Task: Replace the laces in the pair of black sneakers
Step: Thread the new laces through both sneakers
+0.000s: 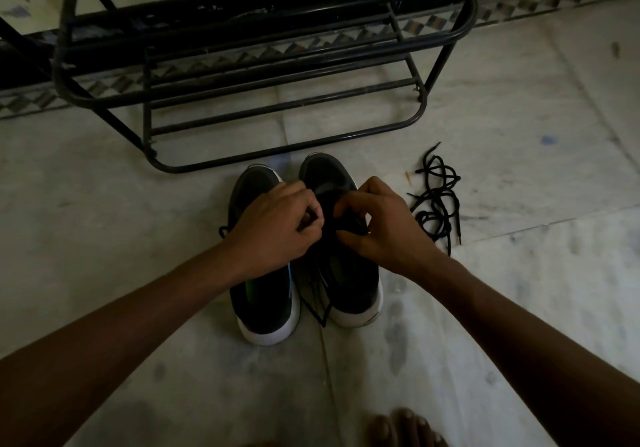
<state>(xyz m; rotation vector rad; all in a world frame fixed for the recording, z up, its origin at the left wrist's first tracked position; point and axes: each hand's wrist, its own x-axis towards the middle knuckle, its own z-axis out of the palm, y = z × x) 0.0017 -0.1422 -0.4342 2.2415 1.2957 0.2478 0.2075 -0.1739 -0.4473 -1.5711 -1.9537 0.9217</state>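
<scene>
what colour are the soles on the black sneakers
White: the thick rubber soles of the black sneakers show best in the head view.

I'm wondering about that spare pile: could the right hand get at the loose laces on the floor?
Probably yes. The loose laces lie on open floor right beside the right hand, nothing between. But that hand pinches the lace on the sneaker and must let go first.

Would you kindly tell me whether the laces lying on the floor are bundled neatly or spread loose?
Spread loose: the laces lie in an untidy tangle, ends sticking out, beside the right sneaker.
</scene>
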